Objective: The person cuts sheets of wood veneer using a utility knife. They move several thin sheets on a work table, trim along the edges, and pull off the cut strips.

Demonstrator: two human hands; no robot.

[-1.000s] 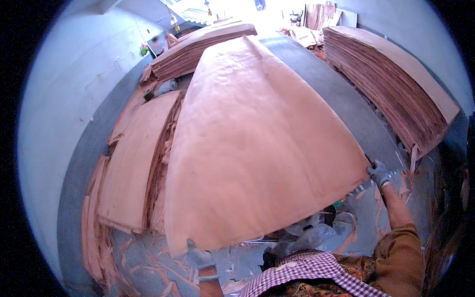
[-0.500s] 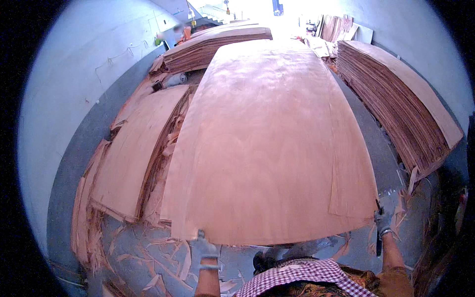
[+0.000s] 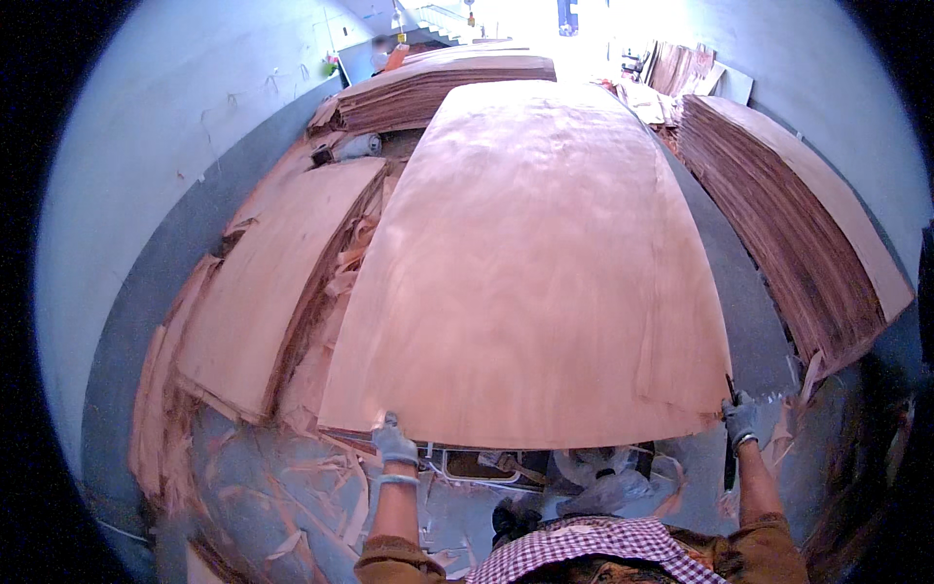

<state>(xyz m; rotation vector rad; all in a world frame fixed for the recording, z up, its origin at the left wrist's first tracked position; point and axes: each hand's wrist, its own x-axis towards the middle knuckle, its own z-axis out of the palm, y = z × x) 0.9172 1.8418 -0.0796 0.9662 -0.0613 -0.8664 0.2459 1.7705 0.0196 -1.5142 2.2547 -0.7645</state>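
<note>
A large, thin sheet of wood veneer [image 3: 525, 282] stretches away in front of me, its far part pale in the bright light. My left hand [image 3: 394, 443], in a grey glove, is closed on the sheet's near edge, close to the left corner. Beside the near right corner, my gloved right hand [image 3: 740, 420] is closed around a long, thin dark tool [image 3: 730, 467]; its exact kind cannot be made out. That hand's fingers are at the sheet's edge. A narrow overlapping strip [image 3: 676, 350] runs along the sheet's right side.
Lower veneer sheets [image 3: 277, 282] lie at left, with torn scraps [image 3: 331, 487] on the floor. A tall veneer stack [image 3: 788, 214] stands at right, another stack [image 3: 438, 92] at far left. A white metal frame [image 3: 477, 467] and clear plastic [image 3: 603, 487] show below the near edge.
Both hands have moved away from me along with the sheet's near edge. The metal frame and plastic beneath that edge have come into view. The whole scene has shifted slightly with my head.
</note>
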